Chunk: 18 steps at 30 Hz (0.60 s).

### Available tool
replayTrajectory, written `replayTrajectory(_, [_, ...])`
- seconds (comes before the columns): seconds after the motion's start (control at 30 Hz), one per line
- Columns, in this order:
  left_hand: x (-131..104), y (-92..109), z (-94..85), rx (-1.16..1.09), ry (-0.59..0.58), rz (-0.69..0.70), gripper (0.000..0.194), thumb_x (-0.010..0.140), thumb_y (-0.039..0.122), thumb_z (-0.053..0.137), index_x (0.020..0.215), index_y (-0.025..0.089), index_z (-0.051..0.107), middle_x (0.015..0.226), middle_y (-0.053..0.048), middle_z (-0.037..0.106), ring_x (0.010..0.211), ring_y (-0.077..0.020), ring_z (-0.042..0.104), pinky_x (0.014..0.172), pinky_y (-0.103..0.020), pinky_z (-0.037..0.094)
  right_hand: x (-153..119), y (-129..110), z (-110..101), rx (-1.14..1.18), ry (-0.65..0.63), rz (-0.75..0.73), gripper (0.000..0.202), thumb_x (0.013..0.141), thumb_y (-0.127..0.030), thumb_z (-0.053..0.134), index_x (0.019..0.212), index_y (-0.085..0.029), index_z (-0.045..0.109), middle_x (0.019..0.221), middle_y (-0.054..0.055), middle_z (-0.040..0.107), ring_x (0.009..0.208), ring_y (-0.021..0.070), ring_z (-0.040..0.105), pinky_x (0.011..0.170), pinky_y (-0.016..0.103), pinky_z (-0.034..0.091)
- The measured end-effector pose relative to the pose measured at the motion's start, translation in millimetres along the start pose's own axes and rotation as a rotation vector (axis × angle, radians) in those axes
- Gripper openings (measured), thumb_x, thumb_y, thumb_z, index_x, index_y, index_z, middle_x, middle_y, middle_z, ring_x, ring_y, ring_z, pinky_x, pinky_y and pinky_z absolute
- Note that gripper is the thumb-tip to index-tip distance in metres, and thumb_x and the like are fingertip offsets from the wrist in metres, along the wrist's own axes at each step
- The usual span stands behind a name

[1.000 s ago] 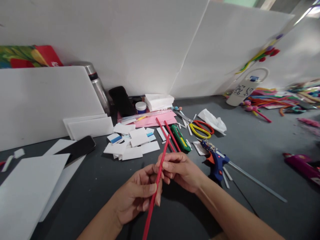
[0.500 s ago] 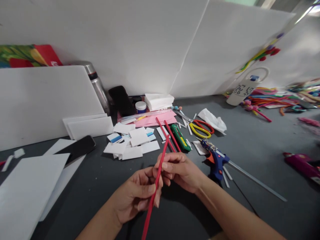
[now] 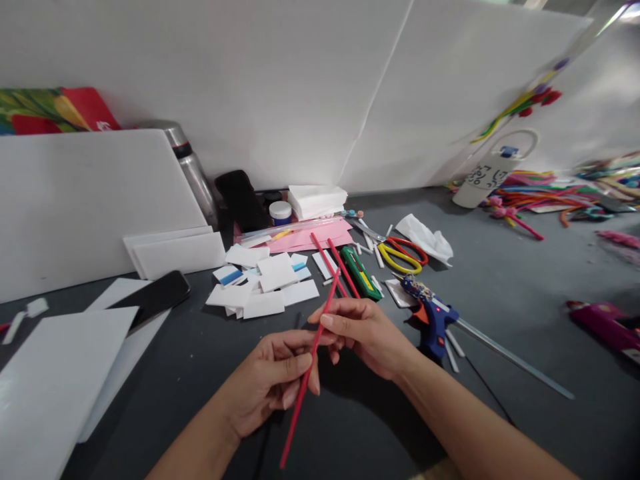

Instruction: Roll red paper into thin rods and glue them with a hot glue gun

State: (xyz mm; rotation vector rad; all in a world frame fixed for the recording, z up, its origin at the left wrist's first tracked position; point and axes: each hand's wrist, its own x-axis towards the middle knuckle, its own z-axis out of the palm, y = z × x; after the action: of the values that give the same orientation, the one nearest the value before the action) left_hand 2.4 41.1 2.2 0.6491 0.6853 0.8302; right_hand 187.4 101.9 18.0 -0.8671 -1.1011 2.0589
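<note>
A thin red stick slants upward between both hands over the dark table. My left hand pinches it around its middle, thumb on top. Higher up the stick, my right hand has it between thumb and fingers. The fingers of the two hands nearly meet. Just beyond lie two more red sticks, beside a green cutter. Small white cards are piled beyond my left hand. A blue glue gun with a long clear glue stick rests to the right of my right hand.
Yellow and red scissors and a crumpled tissue lie at the back. White boards and a black phone are on the left. A white bottle, colourful pipe cleaners and a magenta tool are on the right.
The lower end of the red stick has swung up and slightly left, and its tip now shows. Both hands have shifted slightly up and still hold the stick.
</note>
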Motion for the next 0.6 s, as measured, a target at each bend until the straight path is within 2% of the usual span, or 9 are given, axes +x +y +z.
replayTrajectory(0.2, [0.6,-1.0,1.0,0.087,0.094,-0.006,0.035,0.082,0.028,0.074,0.114,0.015,0.064,0.073,-0.004,0.071,0.038,-0.0009,0.046,0.035,-0.012,0.024,1.1,-1.6,-3.9,-0.023,0.004,0.000,0.027,0.075,-0.035,0.082,0.093,-0.014,0.077,0.065,0.000,0.066,0.050,0.0060,0.053,0.043,0.016,0.043])
replayTrajectory(0.4, [1.3,0.0,2.3,0.078,0.084,-0.011,0.036,0.080,0.029,0.075,0.110,0.015,0.060,0.071,-0.003,0.070,0.036,-0.0002,0.043,0.035,-0.011,0.023,0.2,-2.7,-7.3,0.039,-0.053,-0.021,0.026,0.083,-0.036,0.076,0.096,-0.014,0.076,0.053,-0.004,0.051,0.046,0.0052,0.042,0.037,0.014,0.030])
replayTrajectory(0.6, [1.2,1.0,7.8,0.108,0.127,0.008,0.043,0.079,0.028,0.077,0.116,0.015,0.059,0.071,-0.003,0.070,0.036,-0.0007,0.044,0.034,-0.011,0.023,0.5,-6.8,-9.2,0.073,0.016,-0.055,0.027,0.086,-0.038,0.072,0.098,-0.014,0.074,0.055,-0.005,0.045,0.046,0.0045,0.037,0.039,0.015,0.022])
